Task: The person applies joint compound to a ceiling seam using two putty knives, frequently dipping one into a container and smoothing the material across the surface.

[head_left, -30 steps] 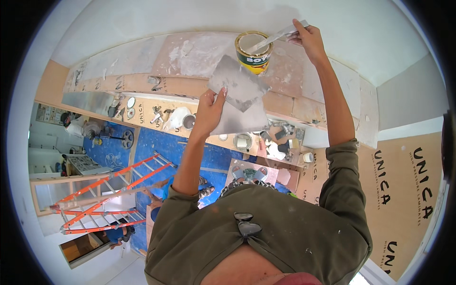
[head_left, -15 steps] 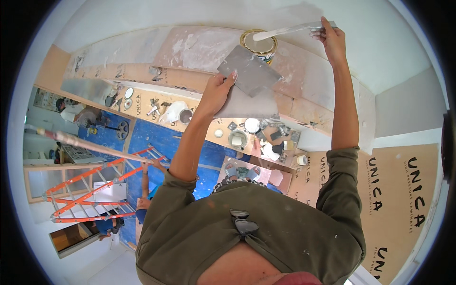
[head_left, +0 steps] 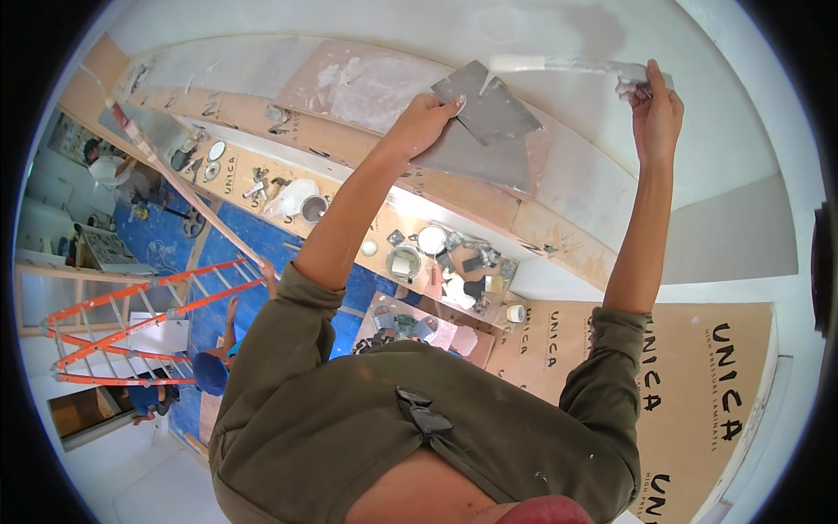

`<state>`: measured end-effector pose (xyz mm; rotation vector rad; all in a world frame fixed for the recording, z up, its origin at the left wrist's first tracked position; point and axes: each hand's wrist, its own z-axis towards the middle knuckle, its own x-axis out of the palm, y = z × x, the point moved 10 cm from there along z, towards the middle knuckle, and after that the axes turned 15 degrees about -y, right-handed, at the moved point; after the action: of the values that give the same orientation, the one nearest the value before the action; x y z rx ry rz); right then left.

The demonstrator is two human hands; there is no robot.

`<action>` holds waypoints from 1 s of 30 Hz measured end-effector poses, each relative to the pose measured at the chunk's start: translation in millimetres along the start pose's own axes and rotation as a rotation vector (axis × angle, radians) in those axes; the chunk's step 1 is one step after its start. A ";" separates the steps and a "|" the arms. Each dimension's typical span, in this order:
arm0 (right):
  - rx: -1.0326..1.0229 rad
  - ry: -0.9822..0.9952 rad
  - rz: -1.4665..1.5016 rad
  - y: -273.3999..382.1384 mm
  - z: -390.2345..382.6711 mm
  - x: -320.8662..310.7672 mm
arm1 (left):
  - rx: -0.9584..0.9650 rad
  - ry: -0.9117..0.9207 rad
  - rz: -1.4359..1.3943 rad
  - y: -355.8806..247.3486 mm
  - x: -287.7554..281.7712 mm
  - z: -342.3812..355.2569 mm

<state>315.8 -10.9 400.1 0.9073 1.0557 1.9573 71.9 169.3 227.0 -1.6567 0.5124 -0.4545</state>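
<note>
My left hand pinches a thin, squarish grey metal plate at its left corner, held over the long ledge. A white streak of paste shows near the plate's upper edge. Below it lies a grey, slanted shape; whether it is a second sheet or a shadow I cannot tell. Raised at the upper right, my right hand is closed on a wide putty knife, seen nearly edge-on. Its long blade points left, with white paste at the far end. Grey-white paste clings around my right fingers.
The long, paste-smeared ledge curves across ahead of me. Below, a bench holds a grey bucket, a white tub and tools. At left stand an orange ladder and a long pole, with other people nearby.
My right hand and putty knife have moved right, away from the can, which no longer shows. The left hand's plate has shifted right and up. The pole at left has swung more upright.
</note>
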 end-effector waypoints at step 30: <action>-0.743 0.301 -0.293 67.1 -158.2 -51.6 | -0.065 0.232 -0.263 -23.1 -45.0 -34.6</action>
<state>192.0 -139.3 380.9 0.0514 0.4884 2.0266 17.1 169.6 254.5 -1.7518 0.4841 -0.8388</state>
